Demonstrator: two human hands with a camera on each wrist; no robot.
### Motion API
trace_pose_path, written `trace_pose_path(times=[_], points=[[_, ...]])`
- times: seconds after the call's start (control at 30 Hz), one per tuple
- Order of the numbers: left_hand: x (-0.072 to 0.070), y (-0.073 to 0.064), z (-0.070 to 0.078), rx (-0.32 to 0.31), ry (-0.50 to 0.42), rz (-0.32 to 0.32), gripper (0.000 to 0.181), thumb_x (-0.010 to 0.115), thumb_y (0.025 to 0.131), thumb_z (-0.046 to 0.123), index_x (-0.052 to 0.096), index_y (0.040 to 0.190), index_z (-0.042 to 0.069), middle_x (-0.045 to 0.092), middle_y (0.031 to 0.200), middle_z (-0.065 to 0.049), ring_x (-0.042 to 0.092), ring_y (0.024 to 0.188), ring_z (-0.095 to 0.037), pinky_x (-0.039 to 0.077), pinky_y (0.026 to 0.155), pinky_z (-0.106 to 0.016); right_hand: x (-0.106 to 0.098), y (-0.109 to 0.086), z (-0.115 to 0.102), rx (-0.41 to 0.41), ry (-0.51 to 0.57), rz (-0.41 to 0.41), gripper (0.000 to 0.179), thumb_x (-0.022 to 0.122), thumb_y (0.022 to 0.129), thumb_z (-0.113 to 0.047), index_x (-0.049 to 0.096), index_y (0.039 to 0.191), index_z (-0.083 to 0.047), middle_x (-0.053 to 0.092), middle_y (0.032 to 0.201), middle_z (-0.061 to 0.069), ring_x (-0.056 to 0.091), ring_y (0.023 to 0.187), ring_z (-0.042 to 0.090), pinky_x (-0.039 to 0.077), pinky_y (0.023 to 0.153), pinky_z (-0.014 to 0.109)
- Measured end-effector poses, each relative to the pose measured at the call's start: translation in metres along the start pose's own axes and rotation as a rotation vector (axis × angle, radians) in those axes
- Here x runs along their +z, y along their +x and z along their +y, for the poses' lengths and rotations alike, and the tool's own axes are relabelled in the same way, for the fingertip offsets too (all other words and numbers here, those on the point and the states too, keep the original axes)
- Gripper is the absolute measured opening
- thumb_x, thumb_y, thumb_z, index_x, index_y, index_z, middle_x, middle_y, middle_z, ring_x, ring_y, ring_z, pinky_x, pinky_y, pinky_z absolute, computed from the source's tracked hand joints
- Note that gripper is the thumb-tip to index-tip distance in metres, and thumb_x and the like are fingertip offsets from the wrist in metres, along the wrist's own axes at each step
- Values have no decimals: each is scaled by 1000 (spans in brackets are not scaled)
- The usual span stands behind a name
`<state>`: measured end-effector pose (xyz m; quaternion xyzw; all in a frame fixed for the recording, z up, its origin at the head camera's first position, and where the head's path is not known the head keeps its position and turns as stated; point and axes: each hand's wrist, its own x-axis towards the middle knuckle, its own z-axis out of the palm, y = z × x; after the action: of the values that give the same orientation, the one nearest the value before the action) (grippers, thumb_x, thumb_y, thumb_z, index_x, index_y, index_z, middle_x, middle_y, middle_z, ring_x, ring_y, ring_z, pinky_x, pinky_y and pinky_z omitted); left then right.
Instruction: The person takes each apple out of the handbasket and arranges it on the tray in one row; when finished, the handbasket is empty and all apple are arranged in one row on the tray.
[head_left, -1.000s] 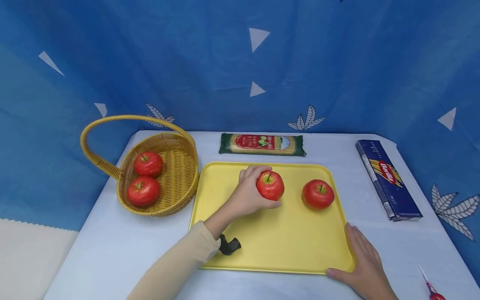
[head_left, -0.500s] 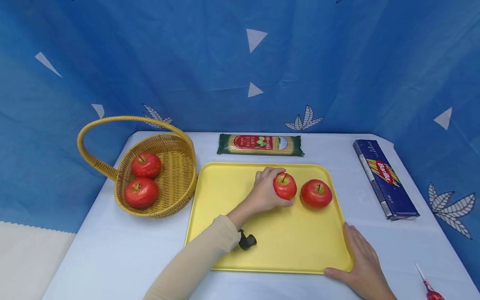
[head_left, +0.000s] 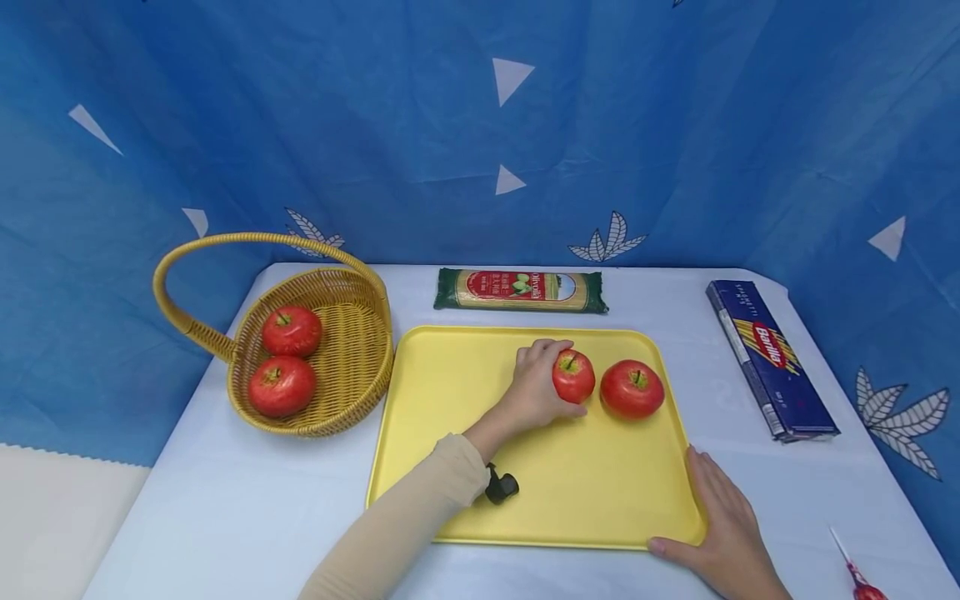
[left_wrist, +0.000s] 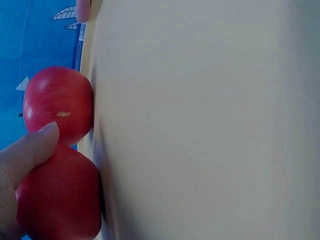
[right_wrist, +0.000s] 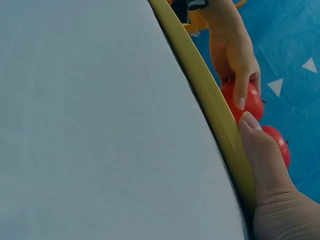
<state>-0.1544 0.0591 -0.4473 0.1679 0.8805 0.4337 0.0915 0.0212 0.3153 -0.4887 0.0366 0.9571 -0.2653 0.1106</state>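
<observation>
In the head view my left hand (head_left: pixel 536 387) grips a red apple (head_left: pixel 573 377) low over the right half of a yellow tray (head_left: pixel 577 492). The thumb (left_wrist: pixel 31 152) lies across the held apple in the left wrist view. A second apple (head_left: pixel 632 389) sits just to its right on the tray; the two look touching or nearly so. My right hand (head_left: pixel 723 525) rests at the tray's front right corner. Its fingers lie straight along the right edge, and its thumb (right_wrist: pixel 262 155) presses on the rim in the right wrist view.
A wicker basket (head_left: pixel 360 392) with two red apples (head_left: pixel 285 358) stands left of the tray. Behind the tray lies a spaghetti pack (head_left: pixel 521 290). At the right are a blue Barilla box (head_left: pixel 772 362) and, near the front edge, a red-wrapped lollipop (head_left: pixel 858 575).
My left hand has carried the apple rightward across the tray, close beside the other apple, slowing over the last half second. The right hand has stayed at the tray's corner.
</observation>
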Motion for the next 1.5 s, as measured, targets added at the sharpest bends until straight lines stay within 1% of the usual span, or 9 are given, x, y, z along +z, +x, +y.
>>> trace_pose_path(times=[0.23, 0.4, 0.57, 0.77, 0.9, 1.07, 1.27, 1.37, 1.5], points=[[0, -3, -5, -17, -4, -15, 103, 93, 64, 31, 36, 150, 24, 39, 149, -3, 36, 132, -21, 54, 91, -35, 0, 1, -1, 10, 8, -13, 141, 78, 66, -70, -12, 158, -13, 6, 164, 27, 8, 146, 51, 9, 110, 76], [-14, -13, 1, 6, -12, -21, 109, 93, 65, 35, 30, 154, 28, 32, 154, -1, 31, 140, -22, 53, 98, -43, 0, 1, -2, 22, 12, -27, 141, 77, 66, -71, -13, 158, -13, 5, 163, 28, 8, 145, 51, 8, 111, 76], [-40, -38, 7, 62, -19, 25, 106, 91, 68, 38, 30, 154, 30, 31, 156, 3, 27, 142, -21, 47, 104, -50, -1, 1, -1, 37, 17, -50, 141, 77, 67, -70, -14, 158, -11, 5, 163, 29, 7, 145, 52, 4, 111, 76], [-84, -86, 2, 72, -39, 118, 84, 83, 79, 34, 37, 150, 28, 35, 152, 4, 30, 140, -19, 42, 108, -51, -1, 1, 0, 39, 14, -66, 140, 77, 69, -68, -15, 157, -11, 1, 163, 28, 2, 147, 51, 2, 112, 75], [-115, -115, -12, 40, -38, 221, 74, 79, 83, 30, 41, 147, 27, 38, 149, 4, 34, 139, -19, 38, 110, -54, -2, 1, 2, 32, 8, -65, 138, 76, 71, -67, -16, 157, -11, -1, 163, 28, -1, 148, 51, 2, 112, 75], [-154, -148, -37, -21, 17, 387, 71, 80, 82, 21, 45, 144, 17, 43, 145, -4, 36, 137, -25, 36, 109, -56, -3, 2, 1, 34, 13, -74, 138, 76, 71, -67, -16, 157, -11, -2, 163, 28, -2, 148, 51, 1, 111, 76], [-199, -171, -69, -98, 112, 577, 75, 81, 80, 14, 43, 144, 10, 44, 143, -13, 35, 134, -30, 39, 101, -60, -3, 3, 1, 36, -1, -79, 140, 76, 70, -69, -17, 156, -10, -2, 163, 29, -3, 147, 52, 3, 111, 75], [-216, -177, -84, -193, 168, 623, 82, 81, 79, 14, 38, 148, 10, 39, 145, -17, 30, 137, -33, 44, 96, -68, -3, 4, 1, 49, -1, -85, 141, 76, 69, -69, -17, 156, -9, 0, 162, 30, -1, 146, 52, 1, 111, 76], [-233, -180, -102, -341, 218, 600, 93, 81, 79, 16, 26, 154, 9, 31, 149, -23, 24, 141, -40, 46, 91, -72, -2, 3, 1, 42, 0, -79, 141, 77, 69, -68, -16, 157, -8, 1, 162, 30, 0, 146, 52, -1, 112, 75]])
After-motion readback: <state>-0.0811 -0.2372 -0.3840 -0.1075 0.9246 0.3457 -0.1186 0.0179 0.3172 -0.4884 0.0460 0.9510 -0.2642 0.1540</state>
